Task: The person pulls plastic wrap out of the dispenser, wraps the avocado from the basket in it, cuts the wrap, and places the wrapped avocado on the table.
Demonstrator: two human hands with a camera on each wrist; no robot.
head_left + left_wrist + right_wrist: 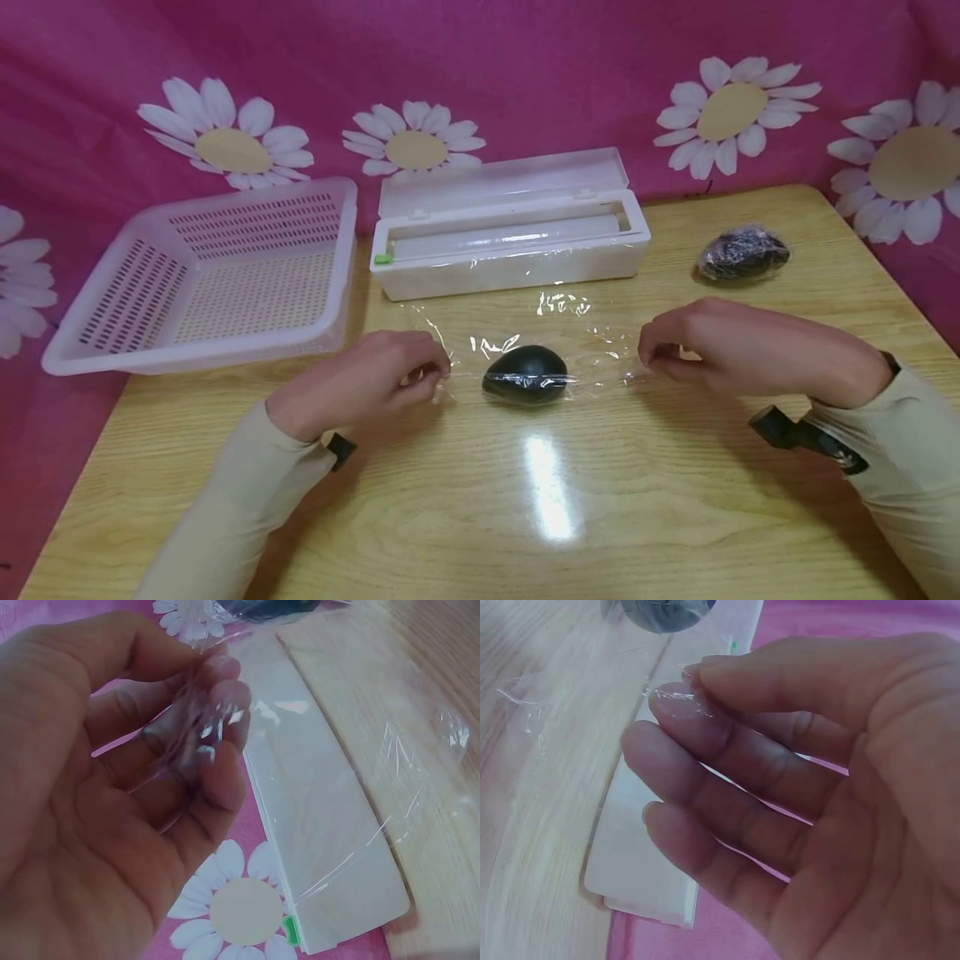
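Note:
A dark, smooth, avocado-shaped fruit [527, 371] lies on the table with clear cling film [600, 350] drawn across it. To its left, my left hand [367, 375] pinches one end of the film between thumb and fingers; in the left wrist view the crinkled film [214, 731] lies over the fingertips. My right hand [750, 350] pinches the opposite end on the right, with a bit of film [679, 697] at the thumb and fingertip in the right wrist view. The film also spreads over the table behind the fruit, towards the white dispenser box.
Behind the fruit stands a white dispenser box [513, 267], lid raised, with a film roll [510, 236] inside and a green slider [383, 259]. A white slotted basket [330, 329] sits at left. At right rests a dark film-wrapped fruit [742, 252]. A flowered pink cloth [525, 67] hangs behind.

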